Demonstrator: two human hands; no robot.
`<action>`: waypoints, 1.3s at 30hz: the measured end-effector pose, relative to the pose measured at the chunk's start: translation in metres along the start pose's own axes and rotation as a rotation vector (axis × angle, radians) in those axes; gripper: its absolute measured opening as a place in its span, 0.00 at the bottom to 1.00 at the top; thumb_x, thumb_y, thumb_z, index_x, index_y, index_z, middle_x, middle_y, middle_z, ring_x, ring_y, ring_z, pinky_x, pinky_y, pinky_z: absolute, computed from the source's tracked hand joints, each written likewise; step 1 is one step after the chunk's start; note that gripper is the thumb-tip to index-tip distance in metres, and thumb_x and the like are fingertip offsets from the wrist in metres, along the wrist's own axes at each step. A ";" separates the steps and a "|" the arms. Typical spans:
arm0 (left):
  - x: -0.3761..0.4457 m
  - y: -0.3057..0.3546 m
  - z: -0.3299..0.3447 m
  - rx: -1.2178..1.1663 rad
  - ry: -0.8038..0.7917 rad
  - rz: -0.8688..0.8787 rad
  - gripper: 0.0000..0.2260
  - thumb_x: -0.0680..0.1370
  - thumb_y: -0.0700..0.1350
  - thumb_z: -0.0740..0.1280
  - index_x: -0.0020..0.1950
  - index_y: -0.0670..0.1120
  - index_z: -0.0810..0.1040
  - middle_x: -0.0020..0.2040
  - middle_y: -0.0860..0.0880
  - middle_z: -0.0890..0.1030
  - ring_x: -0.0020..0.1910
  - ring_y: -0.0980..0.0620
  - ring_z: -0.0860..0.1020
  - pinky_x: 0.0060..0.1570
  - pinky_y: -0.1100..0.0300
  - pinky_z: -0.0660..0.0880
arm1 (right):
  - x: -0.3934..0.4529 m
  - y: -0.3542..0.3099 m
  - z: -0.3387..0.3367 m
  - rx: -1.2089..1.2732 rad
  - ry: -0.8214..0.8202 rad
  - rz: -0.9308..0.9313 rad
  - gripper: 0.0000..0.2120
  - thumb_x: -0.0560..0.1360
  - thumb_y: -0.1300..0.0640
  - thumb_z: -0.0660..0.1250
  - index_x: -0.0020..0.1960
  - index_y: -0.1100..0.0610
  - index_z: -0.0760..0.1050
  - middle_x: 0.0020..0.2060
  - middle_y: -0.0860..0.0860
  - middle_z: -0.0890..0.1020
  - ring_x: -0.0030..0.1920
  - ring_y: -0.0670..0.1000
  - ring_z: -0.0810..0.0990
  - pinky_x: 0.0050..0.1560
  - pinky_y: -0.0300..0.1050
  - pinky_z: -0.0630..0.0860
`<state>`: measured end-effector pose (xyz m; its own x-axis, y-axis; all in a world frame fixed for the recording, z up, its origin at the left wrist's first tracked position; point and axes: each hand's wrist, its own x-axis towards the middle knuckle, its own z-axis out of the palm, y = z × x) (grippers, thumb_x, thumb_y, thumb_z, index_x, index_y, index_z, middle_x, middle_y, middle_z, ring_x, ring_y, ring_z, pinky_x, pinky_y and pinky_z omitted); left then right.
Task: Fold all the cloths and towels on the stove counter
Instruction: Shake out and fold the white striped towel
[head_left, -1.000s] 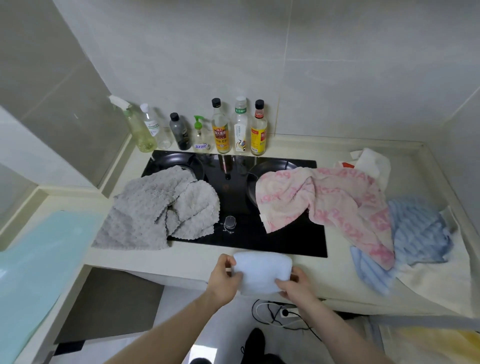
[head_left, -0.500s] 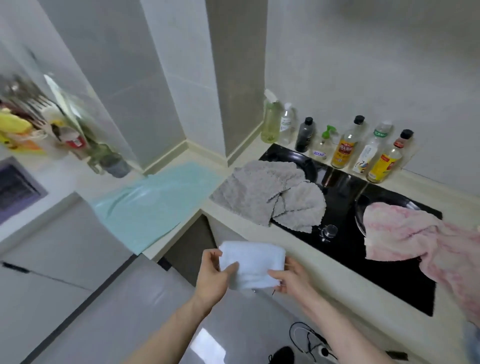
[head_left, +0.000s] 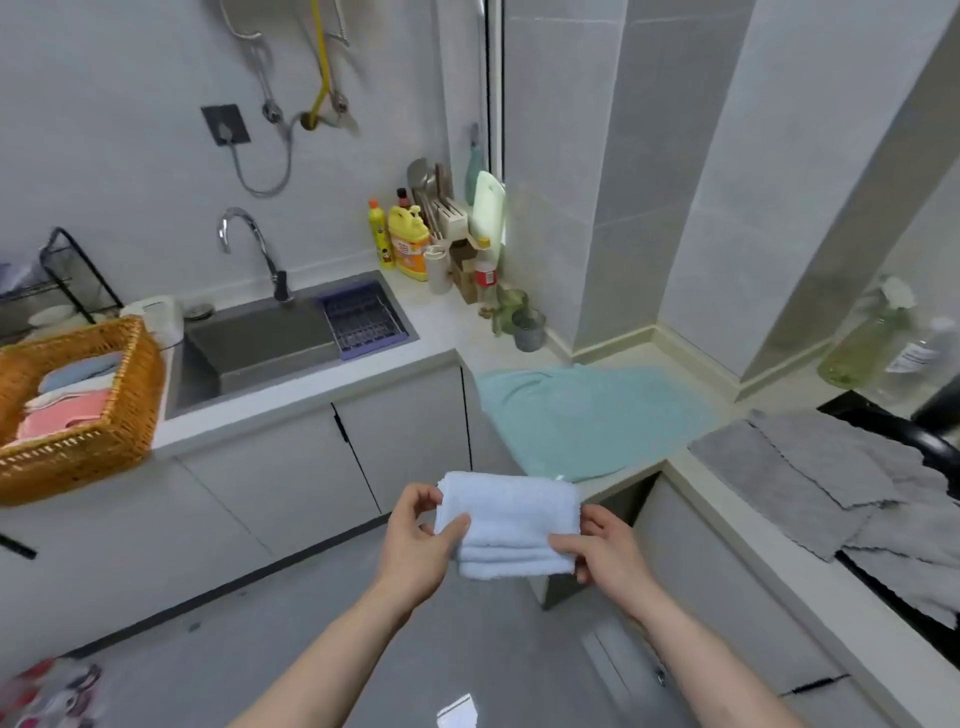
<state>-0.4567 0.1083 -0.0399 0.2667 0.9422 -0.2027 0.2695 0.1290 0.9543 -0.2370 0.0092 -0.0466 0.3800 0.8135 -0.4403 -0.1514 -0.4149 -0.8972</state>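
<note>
At nine o'clock in the view, a wicker basket (head_left: 111, 410) on the sink counter already holds folded cloths in blue, white and pink; a second ago the view faced the stove, and it has since swung left to bring this basket in. At six o'clock the left hand (head_left: 415, 540) pinches the left end of the folded white cloth (head_left: 511, 525), thumb on top, while the right hand (head_left: 605, 545) pinches its right end, the bundle carried in the air over the floor, clear of any counter. That turn suggests this cloth is done and bound for the basket. At three o'clock the teal cloth (head_left: 597, 415) lies spread flat on the corner counter, and the grey towel (head_left: 831, 467) sits rumpled by the stove; both are unfolded, so much work remains.
</note>
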 end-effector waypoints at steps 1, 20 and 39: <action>0.000 0.001 -0.019 -0.002 0.028 0.002 0.10 0.73 0.48 0.74 0.49 0.54 0.74 0.53 0.56 0.82 0.38 0.51 0.76 0.44 0.57 0.76 | 0.005 -0.006 0.018 -0.011 -0.029 -0.007 0.14 0.70 0.64 0.76 0.55 0.58 0.79 0.38 0.49 0.86 0.28 0.46 0.76 0.30 0.43 0.68; 0.037 0.004 -0.272 -0.060 0.613 -0.068 0.09 0.75 0.39 0.73 0.51 0.48 0.76 0.56 0.55 0.81 0.35 0.62 0.77 0.42 0.59 0.73 | 0.105 -0.128 0.301 -0.191 -0.634 -0.069 0.26 0.60 0.60 0.73 0.58 0.59 0.78 0.44 0.54 0.87 0.32 0.53 0.79 0.34 0.44 0.68; 0.085 -0.043 -0.510 -0.137 0.842 -0.149 0.10 0.68 0.43 0.73 0.45 0.56 0.80 0.49 0.57 0.84 0.51 0.50 0.81 0.50 0.50 0.77 | 0.160 -0.169 0.577 -0.320 -0.900 -0.073 0.21 0.67 0.59 0.78 0.60 0.58 0.80 0.44 0.57 0.87 0.35 0.52 0.81 0.35 0.43 0.69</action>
<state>-0.9175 0.3405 0.0137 -0.5511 0.8209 -0.1495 0.1191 0.2547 0.9597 -0.6775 0.4443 0.0148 -0.4852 0.7946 -0.3650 0.1521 -0.3344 -0.9301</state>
